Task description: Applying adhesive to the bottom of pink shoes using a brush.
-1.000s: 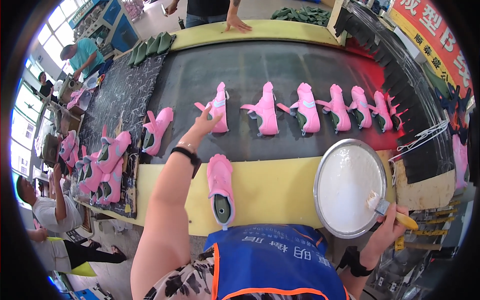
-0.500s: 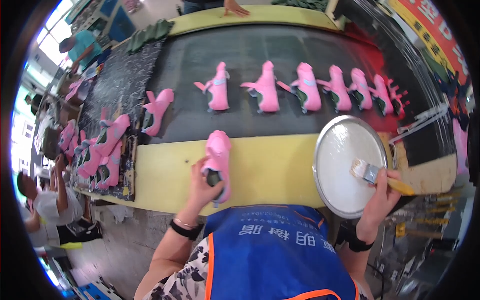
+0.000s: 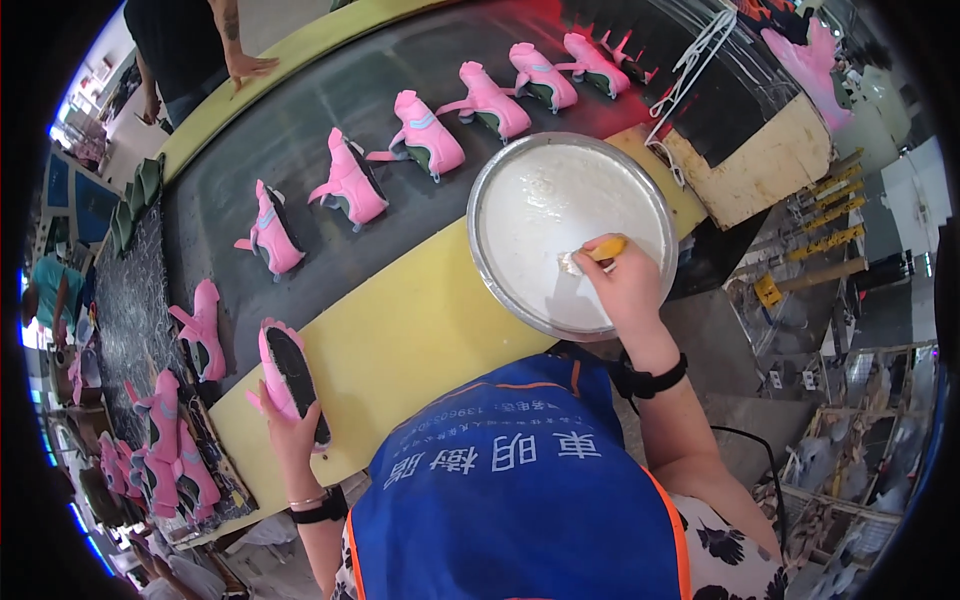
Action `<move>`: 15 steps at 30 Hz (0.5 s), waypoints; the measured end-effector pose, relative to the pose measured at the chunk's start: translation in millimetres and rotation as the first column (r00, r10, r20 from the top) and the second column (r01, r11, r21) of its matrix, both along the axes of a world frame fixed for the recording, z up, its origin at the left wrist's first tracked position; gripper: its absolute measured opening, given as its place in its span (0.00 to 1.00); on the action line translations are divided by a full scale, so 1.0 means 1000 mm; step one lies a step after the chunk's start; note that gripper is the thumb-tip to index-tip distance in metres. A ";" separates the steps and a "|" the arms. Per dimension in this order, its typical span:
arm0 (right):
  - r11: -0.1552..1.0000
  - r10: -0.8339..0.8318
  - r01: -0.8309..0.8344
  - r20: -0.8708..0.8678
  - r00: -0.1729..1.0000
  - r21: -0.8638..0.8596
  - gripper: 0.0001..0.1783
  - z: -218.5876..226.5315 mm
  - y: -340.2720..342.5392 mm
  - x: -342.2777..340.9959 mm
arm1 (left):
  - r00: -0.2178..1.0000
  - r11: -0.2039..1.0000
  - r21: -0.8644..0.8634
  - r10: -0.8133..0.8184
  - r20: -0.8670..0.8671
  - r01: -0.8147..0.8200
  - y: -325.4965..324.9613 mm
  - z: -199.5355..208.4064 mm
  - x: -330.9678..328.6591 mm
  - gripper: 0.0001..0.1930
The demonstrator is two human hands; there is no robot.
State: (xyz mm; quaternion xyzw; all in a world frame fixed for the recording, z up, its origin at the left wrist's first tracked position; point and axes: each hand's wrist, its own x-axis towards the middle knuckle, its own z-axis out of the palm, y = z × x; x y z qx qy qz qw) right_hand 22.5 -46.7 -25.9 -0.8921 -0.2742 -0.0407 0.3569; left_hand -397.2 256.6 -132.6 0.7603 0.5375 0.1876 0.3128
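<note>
My left hand (image 3: 292,445) grips a pink shoe upper (image 3: 270,350), tipped so that its dark, flat underside shows. This upper is over the yellow board in front of me. In my right hand (image 3: 632,285) is a paintbrush (image 3: 608,248) with a yellow handle, its bristles down at the white liquid (image 3: 530,215). The liquid fills a round metal pan (image 3: 476,240) to the right of the upper. Across the dark belt stands a row of similar pink uppers (image 3: 430,140), the nearest of them (image 3: 203,335) just beyond my left hand.
A heap of pink uppers (image 3: 165,450) lies at the left on a dark, stained surface. The yellow board (image 3: 400,340) edges the dark belt (image 3: 240,130). Another person's hand (image 3: 245,67) rests by the far edge. White cord (image 3: 690,70) lies at the upper right.
My view has swung round to the right. The upper in my left hand has turned over from its opening side to its dark underside. The brush has tilted down into the white liquid.
</note>
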 end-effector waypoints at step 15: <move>0.913 0.036 0.005 -0.093 0.995 0.407 0.09 0.018 -0.015 0.013 | 0.710 0.314 -0.658 -0.085 0.699 0.684 -0.077 0.162 0.158 0.47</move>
